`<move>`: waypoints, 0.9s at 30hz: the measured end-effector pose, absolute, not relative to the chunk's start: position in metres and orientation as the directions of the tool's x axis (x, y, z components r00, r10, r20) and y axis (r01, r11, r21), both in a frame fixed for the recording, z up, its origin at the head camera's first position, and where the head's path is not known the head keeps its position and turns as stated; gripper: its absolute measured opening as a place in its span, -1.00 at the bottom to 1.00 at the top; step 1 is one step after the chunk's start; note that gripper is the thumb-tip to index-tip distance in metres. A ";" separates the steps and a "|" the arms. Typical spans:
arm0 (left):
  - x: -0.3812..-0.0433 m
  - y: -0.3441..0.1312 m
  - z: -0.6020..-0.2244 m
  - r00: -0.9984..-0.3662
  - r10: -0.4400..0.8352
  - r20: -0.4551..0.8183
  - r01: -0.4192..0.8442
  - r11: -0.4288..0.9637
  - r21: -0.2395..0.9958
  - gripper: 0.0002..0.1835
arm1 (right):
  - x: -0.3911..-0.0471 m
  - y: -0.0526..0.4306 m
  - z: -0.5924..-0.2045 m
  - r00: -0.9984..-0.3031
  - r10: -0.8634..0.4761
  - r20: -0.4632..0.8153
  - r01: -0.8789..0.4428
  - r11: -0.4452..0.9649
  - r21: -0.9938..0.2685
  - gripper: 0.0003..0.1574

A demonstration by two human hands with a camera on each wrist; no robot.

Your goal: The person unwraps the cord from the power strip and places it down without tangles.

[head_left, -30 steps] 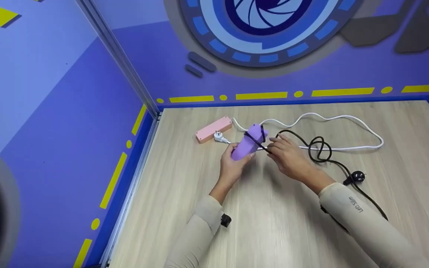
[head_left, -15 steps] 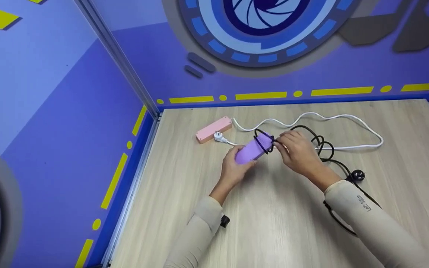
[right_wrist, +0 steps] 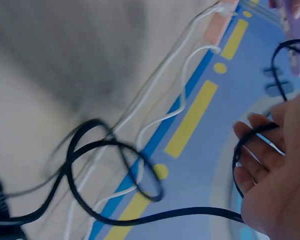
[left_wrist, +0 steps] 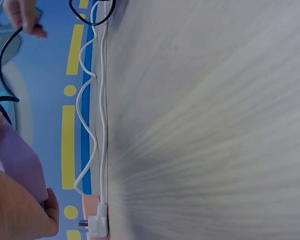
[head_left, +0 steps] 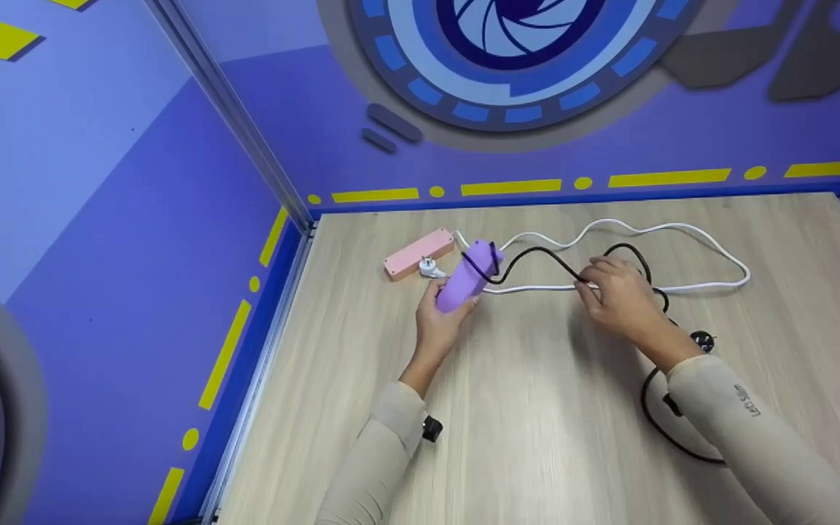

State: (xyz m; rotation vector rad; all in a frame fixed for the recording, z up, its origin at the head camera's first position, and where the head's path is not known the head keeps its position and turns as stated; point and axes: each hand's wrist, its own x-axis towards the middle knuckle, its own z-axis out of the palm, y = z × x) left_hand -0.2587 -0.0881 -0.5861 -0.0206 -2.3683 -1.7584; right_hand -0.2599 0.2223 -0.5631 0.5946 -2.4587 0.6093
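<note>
A purple power strip (head_left: 466,283) is gripped at its near end by my left hand (head_left: 434,329), tilted up with its far end away from me. Turns of its black cord (head_left: 539,250) cross the strip's far part. From there the cord runs slack to my right hand (head_left: 618,297), whose thumb and fingers pinch it off to the right. In the right wrist view the cord passes through the curled fingers (right_wrist: 257,155) and makes loose loops below. The cord's black plug (head_left: 702,340) lies just beyond my right wrist, partly hidden.
Behind the purple strip, a pink power strip (head_left: 420,250) lies at the back left of the wooden table (head_left: 522,437). Its white plug (head_left: 429,267) rests against it, and its white cord (head_left: 719,248) spreads in a long loop rightward. Blue panels (head_left: 274,138) wall the back and left.
My right hand first brings the cord round the strip's far end, then draws off to the right with it. The strip tips down and right, then swings back up and left.
</note>
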 end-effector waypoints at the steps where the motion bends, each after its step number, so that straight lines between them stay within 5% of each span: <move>1: -0.259 -0.090 -0.587 -0.980 -0.120 0.161 0.118 0.303 0.946 -0.50 | -0.259 0.227 -0.566 -0.775 -0.289 0.562 -0.512 0.809 -0.289 -0.86; 11: -0.255 -0.091 -0.589 -0.974 -0.205 0.100 0.013 0.387 0.922 -0.50 | -0.251 0.242 -0.579 -0.887 -0.317 0.337 -0.429 0.835 -0.344 -0.71; 27: -0.244 -0.063 -0.591 -0.988 -0.098 0.122 0.084 0.323 0.943 -0.50 | -0.254 0.191 -0.564 -0.871 -0.390 0.299 -0.488 0.758 -0.432 -0.42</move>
